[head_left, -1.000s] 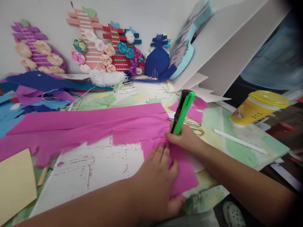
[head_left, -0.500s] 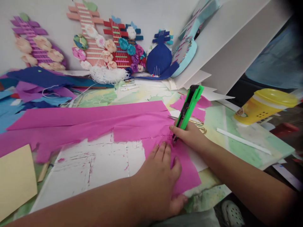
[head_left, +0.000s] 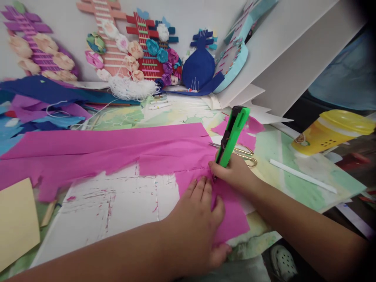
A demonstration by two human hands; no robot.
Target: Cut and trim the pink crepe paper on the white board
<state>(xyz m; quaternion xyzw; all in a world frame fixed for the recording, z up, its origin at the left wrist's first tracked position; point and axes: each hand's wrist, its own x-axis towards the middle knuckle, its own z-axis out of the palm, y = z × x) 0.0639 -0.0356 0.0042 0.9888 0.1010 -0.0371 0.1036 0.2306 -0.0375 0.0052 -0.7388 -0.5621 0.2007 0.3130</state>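
Note:
My left hand (head_left: 199,219) lies flat with its fingers stretched out on a pink sheet (head_left: 232,223), pressing it against a white board (head_left: 129,219). In my right hand (head_left: 235,172) is a green utility knife (head_left: 233,137), held upright and tilted, its tip down on the pink sheet just beyond my left fingertips. More pink material (head_left: 117,145) stretches leftward across the board's far side. Gold-handled scissors (head_left: 249,161) lie behind my right hand, partly hidden by it. The white board carries many cut lines and pink specks.
Decorated lute-shaped crafts, one of them dark blue (head_left: 199,64), lean along the back wall. Blue and purple scraps (head_left: 38,94) pile at the left, above a cream sheet (head_left: 19,223). A yellow cup (head_left: 331,135) and a white stick (head_left: 302,176) are at the right.
The knife's tip has shifted slightly toward me and to the left, and my right hand has come down a little with it. My left hand stays in place. The view has shifted slightly.

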